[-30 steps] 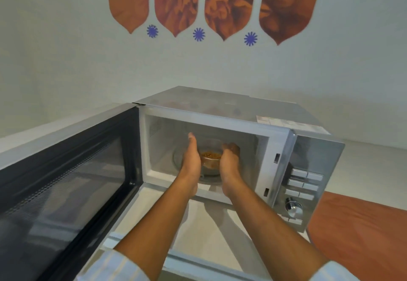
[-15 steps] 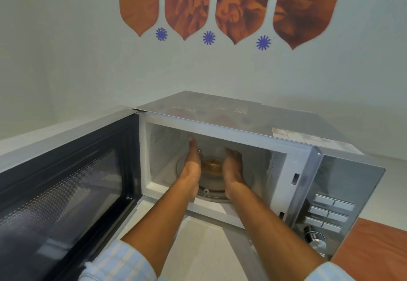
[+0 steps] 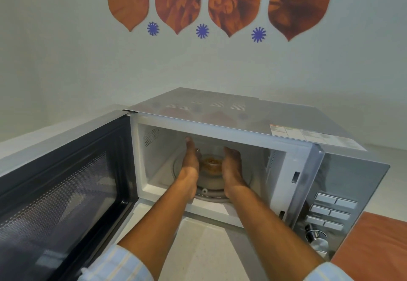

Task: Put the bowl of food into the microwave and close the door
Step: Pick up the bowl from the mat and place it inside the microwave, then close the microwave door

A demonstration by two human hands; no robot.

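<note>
A small clear bowl of brownish food [image 3: 211, 164] sits over the glass turntable [image 3: 212, 190] inside the silver microwave [image 3: 242, 113]. My left hand [image 3: 190, 163] presses against the bowl's left side with the fingers stretched toward the back wall. My right hand [image 3: 231, 164] cups the bowl's right side. Both wrists pass through the oven opening. The microwave door [image 3: 66, 181] is swung fully open to the left, its dark mesh window facing me. The far side of the bowl is hidden by my hands.
The control panel [image 3: 330, 210] with buttons and a knob [image 3: 315, 234] is on the microwave's right front. An orange mat [image 3: 374, 247] lies on the pale counter [image 3: 204, 247] at right. A wall with orange decals stands close behind.
My hands have carried the bowl deeper into the oven and lower, onto the turntable. My head has moved closer and higher, so the microwave top shows more.
</note>
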